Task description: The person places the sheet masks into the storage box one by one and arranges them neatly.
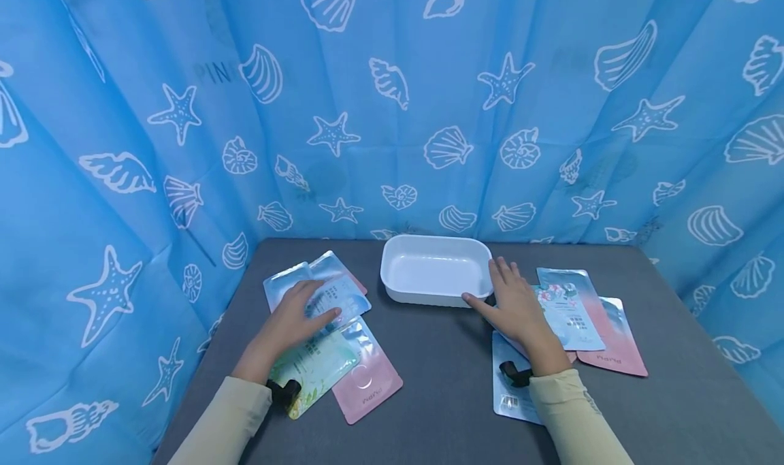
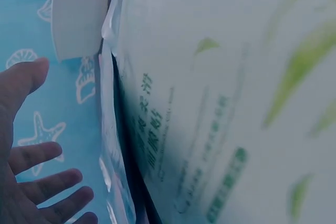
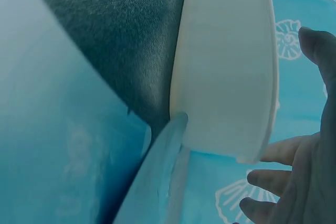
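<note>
My left hand [image 1: 290, 325] hovers with fingers spread over a loose pile of flat foil sachets, holding none of them. That pile has a light blue sachet [image 1: 346, 300] at the back, a green leaf-printed sachet [image 1: 315, 373] under the wrist, and a pink one [image 1: 370, 387] in front. The green sachet's printed face [image 2: 210, 103] fills much of the left wrist view. My right hand [image 1: 520, 312], also spread and holding nothing, is beside the right end of a white basin [image 1: 429, 299]. Beneath it lie a blue-and-pink flowered sachet [image 1: 569, 322] and a plain blue one [image 1: 507, 400].
A dark grey cloth-covered table [image 1: 441, 397] carries everything. Another pink sachet [image 1: 621, 356] lies at the far right of the right pile. Behind the table hangs a blue curtain [image 1: 367, 158] with white shells and starfish. Each wrist wears a small black camera.
</note>
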